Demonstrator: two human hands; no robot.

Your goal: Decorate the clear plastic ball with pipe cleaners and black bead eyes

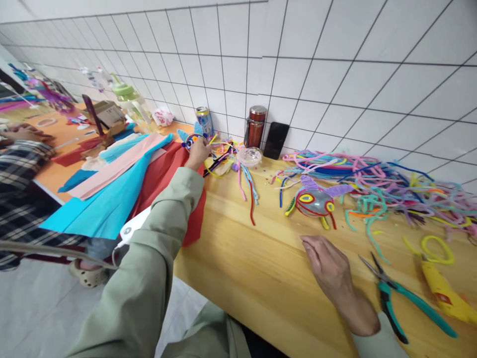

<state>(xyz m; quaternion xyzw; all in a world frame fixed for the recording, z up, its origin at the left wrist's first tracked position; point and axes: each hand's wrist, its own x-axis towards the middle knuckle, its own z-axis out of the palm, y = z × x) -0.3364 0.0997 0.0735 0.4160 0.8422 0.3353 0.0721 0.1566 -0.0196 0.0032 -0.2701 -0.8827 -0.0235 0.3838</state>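
Head view: upper centre, left hand (199,153) handles blue-eared pipe-cleaner figure (190,143), grip unclear, any shift calling for light fingers; lower right, right hand (331,267) loosely closed, apparently empty.

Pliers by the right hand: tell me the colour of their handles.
The pliers' handles are teal, with black too; the head view shows them best.

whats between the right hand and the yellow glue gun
Teal-handled needle-nose pliers lie between the right hand and yellow glue gun, in the head view.
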